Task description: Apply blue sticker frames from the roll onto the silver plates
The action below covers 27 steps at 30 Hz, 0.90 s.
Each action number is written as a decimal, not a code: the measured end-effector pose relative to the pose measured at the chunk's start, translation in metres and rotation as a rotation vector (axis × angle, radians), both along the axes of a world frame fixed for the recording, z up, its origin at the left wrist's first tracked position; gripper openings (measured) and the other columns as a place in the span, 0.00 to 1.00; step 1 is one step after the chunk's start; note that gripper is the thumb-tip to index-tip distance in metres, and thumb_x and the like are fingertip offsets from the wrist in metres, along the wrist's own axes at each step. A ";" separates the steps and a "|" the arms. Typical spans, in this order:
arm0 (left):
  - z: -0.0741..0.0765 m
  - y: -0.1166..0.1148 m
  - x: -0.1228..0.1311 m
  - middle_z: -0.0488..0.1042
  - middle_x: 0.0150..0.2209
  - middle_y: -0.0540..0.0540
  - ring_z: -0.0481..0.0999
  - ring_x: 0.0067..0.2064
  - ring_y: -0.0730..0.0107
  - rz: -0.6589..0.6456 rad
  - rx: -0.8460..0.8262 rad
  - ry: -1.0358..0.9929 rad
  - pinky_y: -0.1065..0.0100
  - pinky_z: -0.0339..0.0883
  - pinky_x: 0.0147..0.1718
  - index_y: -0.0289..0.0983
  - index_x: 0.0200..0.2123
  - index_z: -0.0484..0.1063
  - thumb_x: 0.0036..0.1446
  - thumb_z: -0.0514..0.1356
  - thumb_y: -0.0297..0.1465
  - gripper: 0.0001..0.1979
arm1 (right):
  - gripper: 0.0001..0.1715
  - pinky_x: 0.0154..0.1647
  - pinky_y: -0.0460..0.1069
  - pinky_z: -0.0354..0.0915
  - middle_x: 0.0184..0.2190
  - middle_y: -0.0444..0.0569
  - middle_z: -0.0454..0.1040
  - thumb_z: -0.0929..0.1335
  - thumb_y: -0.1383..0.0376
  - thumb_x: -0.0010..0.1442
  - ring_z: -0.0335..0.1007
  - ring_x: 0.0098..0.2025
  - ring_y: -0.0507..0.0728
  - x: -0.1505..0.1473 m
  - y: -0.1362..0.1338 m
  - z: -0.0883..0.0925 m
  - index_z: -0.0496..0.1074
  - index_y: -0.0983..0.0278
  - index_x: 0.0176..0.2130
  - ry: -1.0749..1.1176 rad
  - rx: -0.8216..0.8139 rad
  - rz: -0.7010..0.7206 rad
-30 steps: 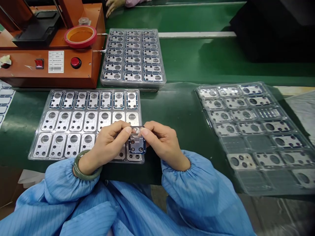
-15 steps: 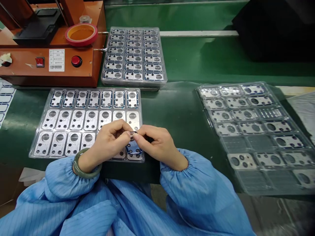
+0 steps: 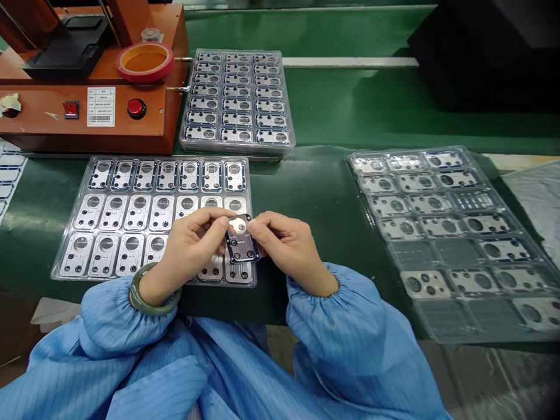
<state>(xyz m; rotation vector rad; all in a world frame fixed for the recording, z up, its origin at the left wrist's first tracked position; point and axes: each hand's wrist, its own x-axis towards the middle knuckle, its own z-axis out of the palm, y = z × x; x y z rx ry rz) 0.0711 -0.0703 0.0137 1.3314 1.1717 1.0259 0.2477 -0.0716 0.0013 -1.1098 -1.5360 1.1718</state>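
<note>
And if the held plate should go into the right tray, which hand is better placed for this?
Probably the right hand: it holds the plate at its upper right corner and is nearer the right tray. The left hand also holds the plate but sits over the left tray.

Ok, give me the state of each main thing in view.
Held plate: pinched at its upper end, slightly tilted.
Left hand: closed on the plate's left side.
Right hand: closed on its right side.
Near tray: flat, filled wherever visible.
Far tray: flat, filled.
Side tray: flat, partly filled.
Orange machine: power state unclear.
Rocker switch: on or off unclear.
Red button: pressed or not unclear.
Tape roll: resting on the machine.
</note>
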 end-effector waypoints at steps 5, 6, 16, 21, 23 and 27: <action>-0.007 0.003 0.000 0.78 0.30 0.49 0.76 0.25 0.77 0.256 0.149 0.003 0.75 0.72 0.26 0.36 0.39 0.74 0.61 0.60 0.34 0.08 | 0.16 0.24 0.45 0.61 0.22 0.43 0.70 0.65 0.58 0.62 0.63 0.22 0.48 0.002 0.001 0.001 0.69 0.64 0.27 -0.040 -0.068 0.051; -0.008 0.004 0.000 0.78 0.30 0.49 0.76 0.26 0.77 0.274 0.169 0.006 0.76 0.73 0.27 0.36 0.39 0.74 0.61 0.60 0.34 0.08 | 0.14 0.25 0.45 0.61 0.23 0.43 0.70 0.66 0.59 0.61 0.63 0.23 0.49 0.002 0.001 0.002 0.70 0.64 0.27 -0.061 -0.081 0.068; -0.013 0.004 -0.001 0.78 0.32 0.49 0.76 0.27 0.78 0.264 0.231 0.038 0.77 0.74 0.27 0.37 0.42 0.73 0.63 0.57 0.32 0.08 | 0.08 0.25 0.45 0.59 0.22 0.42 0.66 0.66 0.62 0.58 0.61 0.24 0.48 -0.001 -0.001 0.001 0.68 0.63 0.28 -0.087 -0.110 0.080; -0.012 0.003 0.001 0.77 0.30 0.50 0.74 0.24 0.79 0.253 0.296 0.104 0.76 0.71 0.24 0.37 0.42 0.73 0.64 0.57 0.32 0.08 | 0.09 0.22 0.45 0.55 0.20 0.40 0.61 0.67 0.63 0.55 0.56 0.22 0.48 -0.001 -0.002 0.000 0.65 0.63 0.25 -0.046 -0.159 0.131; -0.013 0.003 0.001 0.77 0.30 0.50 0.74 0.25 0.79 0.247 0.316 0.130 0.76 0.71 0.24 0.37 0.43 0.73 0.64 0.56 0.32 0.08 | 0.10 0.24 0.45 0.57 0.22 0.41 0.64 0.67 0.61 0.56 0.59 0.23 0.48 -0.001 -0.002 -0.001 0.67 0.63 0.26 -0.032 -0.151 0.108; -0.018 0.005 -0.001 0.76 0.32 0.48 0.75 0.29 0.75 0.126 0.310 0.257 0.72 0.71 0.28 0.37 0.45 0.74 0.64 0.55 0.32 0.10 | 0.12 0.25 0.46 0.60 0.24 0.41 0.68 0.68 0.57 0.58 0.62 0.23 0.49 -0.004 0.000 -0.006 0.69 0.63 0.29 -0.053 -0.133 -0.044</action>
